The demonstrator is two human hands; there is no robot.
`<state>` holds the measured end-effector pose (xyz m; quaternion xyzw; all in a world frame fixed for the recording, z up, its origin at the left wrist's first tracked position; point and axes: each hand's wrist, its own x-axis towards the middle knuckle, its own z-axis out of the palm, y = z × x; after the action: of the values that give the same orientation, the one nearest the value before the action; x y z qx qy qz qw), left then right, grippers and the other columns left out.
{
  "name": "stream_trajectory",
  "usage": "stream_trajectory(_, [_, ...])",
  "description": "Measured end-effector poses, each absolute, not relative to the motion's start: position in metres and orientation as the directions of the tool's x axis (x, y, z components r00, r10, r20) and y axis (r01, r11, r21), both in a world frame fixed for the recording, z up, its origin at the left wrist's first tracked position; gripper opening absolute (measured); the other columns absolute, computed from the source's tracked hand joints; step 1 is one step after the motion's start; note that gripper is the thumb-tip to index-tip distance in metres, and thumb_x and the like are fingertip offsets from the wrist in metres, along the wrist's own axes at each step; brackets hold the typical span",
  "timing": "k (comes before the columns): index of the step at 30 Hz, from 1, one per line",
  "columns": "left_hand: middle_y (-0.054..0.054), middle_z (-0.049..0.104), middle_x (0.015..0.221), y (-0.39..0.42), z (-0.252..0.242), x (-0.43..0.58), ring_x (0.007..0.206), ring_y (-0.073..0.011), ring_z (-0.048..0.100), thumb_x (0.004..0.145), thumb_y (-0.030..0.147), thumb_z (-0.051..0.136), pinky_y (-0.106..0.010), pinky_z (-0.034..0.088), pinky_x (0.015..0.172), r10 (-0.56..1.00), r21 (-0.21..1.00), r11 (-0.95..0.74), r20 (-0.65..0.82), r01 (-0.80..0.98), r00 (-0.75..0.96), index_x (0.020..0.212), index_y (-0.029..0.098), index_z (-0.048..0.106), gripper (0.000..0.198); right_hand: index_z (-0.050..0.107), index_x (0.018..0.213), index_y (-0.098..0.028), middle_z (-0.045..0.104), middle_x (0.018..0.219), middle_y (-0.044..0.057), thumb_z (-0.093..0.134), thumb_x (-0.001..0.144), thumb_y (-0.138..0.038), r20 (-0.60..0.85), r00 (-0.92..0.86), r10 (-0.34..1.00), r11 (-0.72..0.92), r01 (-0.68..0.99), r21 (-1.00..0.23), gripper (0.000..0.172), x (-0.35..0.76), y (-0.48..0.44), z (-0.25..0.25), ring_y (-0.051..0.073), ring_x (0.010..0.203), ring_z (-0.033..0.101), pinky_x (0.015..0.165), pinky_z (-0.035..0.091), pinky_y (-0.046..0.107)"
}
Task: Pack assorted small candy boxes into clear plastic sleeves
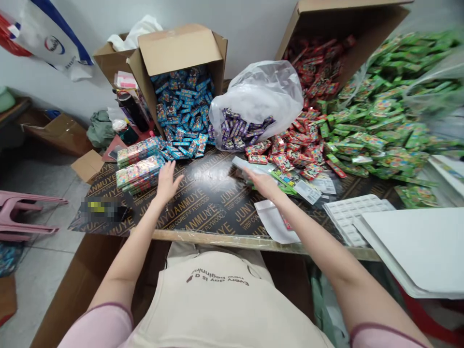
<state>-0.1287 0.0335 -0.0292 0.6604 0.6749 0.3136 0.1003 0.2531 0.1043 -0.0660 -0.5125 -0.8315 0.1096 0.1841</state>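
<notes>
My left hand [167, 184] is over the dark plywood tabletop [206, 203], its fingers spread and holding nothing. Right beside it, on the left, stand two stacks of shiny, colourful wrapped small packs [139, 169]. Just beyond its fingertips lie loose small blue packs [184, 145]. My right hand [264, 184] stretches its fingers over flat clear plastic bags [250, 165] with green print, at the middle of the table. Its fingertips touch or nearly touch a bag; no grip shows. A white pouch [273, 222] lies under my right forearm.
Behind are a carton [181, 46] of blue packs, a plastic bag [261, 92] with purple packs [241, 130], and a carton [348, 29] spilling red packs [300, 145]. Green packs [384, 121] heap at right, above label sheets [351, 215] and a white board [416, 251]. A pink stool [25, 212] stands left.
</notes>
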Motion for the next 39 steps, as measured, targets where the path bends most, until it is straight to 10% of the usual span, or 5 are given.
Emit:
stream_trajectory(8, [-0.015,0.063,0.126,0.019,-0.037,-0.01,0.117,-0.0279,0.06,0.071,0.052,0.069,-0.042,0.048,0.096,0.998,0.998,0.038,-0.036,-0.041,0.047,0.124,0.018,0.057,0.064,0.031,0.144,-0.024,0.062,0.071,0.0,0.05,0.086,-0.043,0.084,-0.105,0.991,0.108,0.251,-0.962,0.064,0.198,0.057,-0.012,0.018,0.056,0.053,0.061,0.047,0.032])
stream_trajectory(20, [0.005,0.042,0.05,-0.011,-0.003,0.012,0.052,-0.0074,0.033,0.069,0.029,0.059,-0.023,0.025,0.054,0.95,0.994,0.079,-0.098,0.075,0.296,0.055,0.014,0.051,0.022,0.043,0.14,-0.021,0.06,0.087,0.005,0.056,0.088,-0.048,0.569,-0.29,0.77,0.63,0.487,-0.604,0.06,0.168,0.045,0.005,0.022,0.079,0.054,0.079,0.046,0.039])
stream_trajectory(25, [0.002,0.056,0.06,-0.029,-0.001,0.027,0.058,-0.0107,0.047,0.069,0.036,0.063,-0.024,0.034,0.06,0.96,0.962,0.196,-0.149,-0.19,0.236,0.063,0.013,0.061,0.024,0.053,0.128,-0.016,0.04,0.058,-0.006,0.046,0.094,-0.045,0.499,-0.084,0.863,0.468,0.508,-0.723,0.045,0.15,0.035,0.008,0.014,0.05,0.041,0.057,0.038,0.027])
stream_trajectory(32, [-0.012,0.073,0.077,-0.055,-0.019,0.044,0.074,-0.0246,0.067,0.061,0.057,0.063,-0.033,0.048,0.073,0.701,0.487,0.713,-0.479,-0.505,0.528,0.087,0.009,0.069,0.054,0.059,0.12,-0.016,0.046,0.057,-0.003,0.037,0.096,-0.052,0.556,-0.04,0.83,0.492,0.523,-0.696,0.048,0.153,0.031,0.007,0.014,0.048,0.044,0.055,0.037,0.027])
stream_trajectory(39, [-0.006,0.072,0.079,-0.048,-0.007,0.037,0.073,-0.0183,0.066,0.057,0.046,0.076,-0.029,0.048,0.073,0.834,0.602,0.548,-0.449,-0.58,0.321,0.097,0.013,0.067,0.052,0.053,0.131,-0.02,0.069,0.09,0.006,0.028,0.099,-0.048,0.474,-0.09,0.876,0.464,0.429,-0.775,0.049,0.154,0.019,0.003,0.014,0.055,0.055,0.06,0.045,0.028])
